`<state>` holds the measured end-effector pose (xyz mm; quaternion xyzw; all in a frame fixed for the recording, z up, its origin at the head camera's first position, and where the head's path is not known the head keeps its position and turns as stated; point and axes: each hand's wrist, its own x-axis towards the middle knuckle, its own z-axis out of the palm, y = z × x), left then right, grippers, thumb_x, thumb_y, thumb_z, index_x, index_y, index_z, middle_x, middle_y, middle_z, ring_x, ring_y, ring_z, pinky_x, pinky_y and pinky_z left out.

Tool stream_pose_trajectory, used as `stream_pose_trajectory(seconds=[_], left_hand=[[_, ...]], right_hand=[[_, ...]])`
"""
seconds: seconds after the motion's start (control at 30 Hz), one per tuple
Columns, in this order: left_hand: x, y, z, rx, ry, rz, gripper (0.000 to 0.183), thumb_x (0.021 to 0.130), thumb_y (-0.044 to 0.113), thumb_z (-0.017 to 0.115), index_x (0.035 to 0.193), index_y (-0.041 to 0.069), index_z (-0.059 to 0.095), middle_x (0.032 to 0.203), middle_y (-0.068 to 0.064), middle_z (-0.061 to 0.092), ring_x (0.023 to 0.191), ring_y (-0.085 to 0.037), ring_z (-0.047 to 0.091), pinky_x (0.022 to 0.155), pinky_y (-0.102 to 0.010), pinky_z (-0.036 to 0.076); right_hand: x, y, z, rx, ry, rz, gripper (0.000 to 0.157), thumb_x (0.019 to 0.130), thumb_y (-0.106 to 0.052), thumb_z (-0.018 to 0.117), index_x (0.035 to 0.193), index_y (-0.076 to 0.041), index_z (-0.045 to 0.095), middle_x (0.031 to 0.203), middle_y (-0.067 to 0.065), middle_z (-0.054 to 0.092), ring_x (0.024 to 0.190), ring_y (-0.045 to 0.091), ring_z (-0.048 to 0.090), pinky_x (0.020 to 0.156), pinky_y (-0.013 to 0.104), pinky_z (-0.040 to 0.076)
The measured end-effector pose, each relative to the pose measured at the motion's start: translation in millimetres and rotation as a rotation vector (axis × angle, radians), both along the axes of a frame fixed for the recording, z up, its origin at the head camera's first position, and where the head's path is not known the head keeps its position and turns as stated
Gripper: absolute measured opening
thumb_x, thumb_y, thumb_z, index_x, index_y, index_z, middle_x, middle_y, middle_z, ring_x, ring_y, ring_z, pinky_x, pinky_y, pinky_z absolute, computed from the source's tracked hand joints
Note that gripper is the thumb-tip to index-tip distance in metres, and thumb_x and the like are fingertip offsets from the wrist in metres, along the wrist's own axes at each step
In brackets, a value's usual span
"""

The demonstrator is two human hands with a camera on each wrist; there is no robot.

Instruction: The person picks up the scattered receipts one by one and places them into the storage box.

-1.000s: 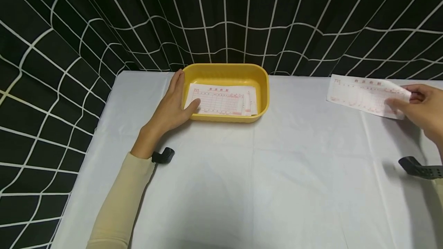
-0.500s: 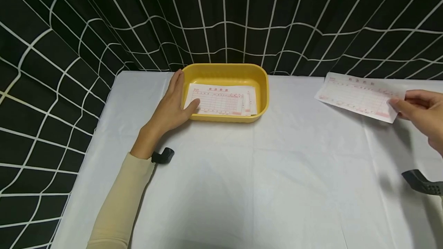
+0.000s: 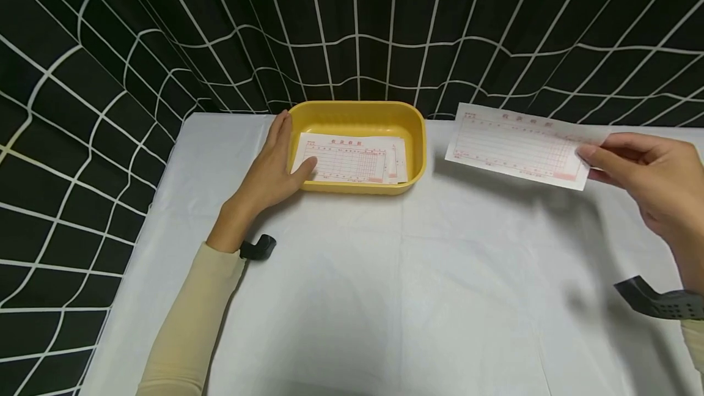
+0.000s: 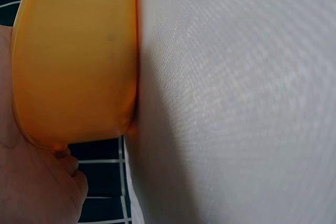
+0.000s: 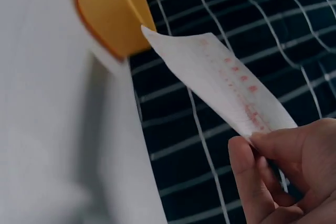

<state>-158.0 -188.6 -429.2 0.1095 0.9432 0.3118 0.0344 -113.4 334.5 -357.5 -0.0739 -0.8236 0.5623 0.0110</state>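
A yellow plastic basin (image 3: 415,145) stands at the far edge of the table, with several white slips printed in red (image 3: 343,157) lying in it. At its left end my left hand (image 3: 269,167) holds the wall, fingers along the outside and thumb over the front rim. The left wrist view shows the basin's outer wall (image 4: 76,61) against that hand. Off to the right, my right hand (image 3: 654,176) pinches a printed receipt slip (image 3: 517,142) by its right end, between thumb and fingers. The slip (image 5: 210,72) hangs above the table, bent slightly, apart from the basin.
A white cloth (image 3: 418,298) covers the table. Behind and to the left hangs a black curtain with a white grid (image 3: 379,23), close to the basin's back rim. Shadows of the right arm and slip fall on the cloth.
My right hand has carried the pinched slip leftward, toward the basin, and the slip looks larger and nearer the camera. My left hand and the basin have stayed put.
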Motion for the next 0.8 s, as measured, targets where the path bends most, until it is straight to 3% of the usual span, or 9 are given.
stream_pose_trajectory(seconds=[0.33,0.6,0.8], left_hand=[[1.0,0,1.6,-0.005,-0.012,0.012,0.097,0.101,0.047,0.058,0.171,0.010,0.002,0.181,-0.004,-0.002,0.166,-0.028,0.018,0.133,-0.051,0.026],[-0.9,1,-1.6,0.005,-0.006,-0.008,0.097,0.102,0.047,0.057,0.171,0.010,0.002,0.181,-0.005,-0.001,0.166,-0.027,0.019,0.133,-0.051,0.026],[-0.5,-1,-0.2,-0.010,-0.011,0.006,0.097,0.102,0.048,0.057,0.171,0.010,0.002,0.181,-0.003,-0.003,0.166,-0.029,0.019,0.133,-0.052,0.027]], right_hand=[[-18.8,-57,10.5,0.048,-0.026,0.117,0.007,0.096,-0.011,0.077,0.099,-0.017,0.075,0.088,-0.019,0.075,0.077,-0.001,0.073,0.070,0.018,0.062],[-34.8,-106,4.4,0.050,-0.023,0.185,0.008,0.095,-0.009,0.078,0.102,-0.011,0.076,0.082,-0.021,0.074,0.076,-0.003,0.073,0.072,0.019,0.063],[-45.2,-142,1.9,0.087,-0.010,0.232,0.024,0.094,-0.010,0.079,0.112,0.004,0.073,0.085,-0.019,0.070,0.076,-0.004,0.071,0.072,0.018,0.062]])
